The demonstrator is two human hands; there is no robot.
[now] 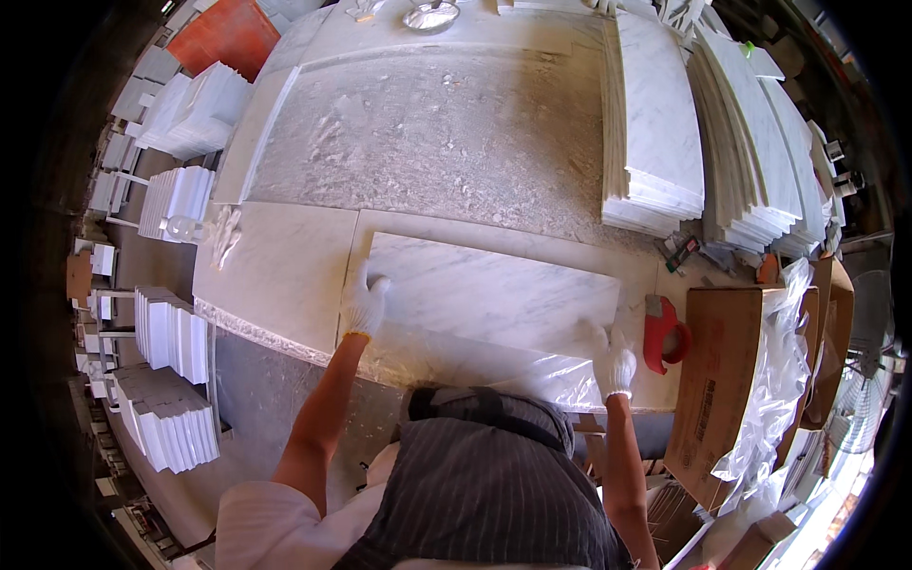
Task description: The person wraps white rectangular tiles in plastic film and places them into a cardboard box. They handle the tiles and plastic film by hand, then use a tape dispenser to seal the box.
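Observation:
A long white marble slab [489,290] with grey veining lies flat in front of me, slightly slanted, on a pale stone-topped table. My left hand [364,304], in a white knit glove, holds its left end, with the thumb over the top face and the fingers along the edge. At the near right corner my right hand [614,361], gloved alike, grips the slab's short end. Clear plastic film [532,373] shows along the near edge, between the slab and my body. Just beyond my right hand rests a red tape dispenser [665,334].
Stacked marble slabs [662,123] stand at the back right. Open cardboard boxes [712,380] with crumpled plastic [774,380] are at right. White gloves [225,236] and a clear bottle [180,228] lie left. Beyond is a dusty recessed surface [427,133]; a metal bowl [430,16] sits farther back.

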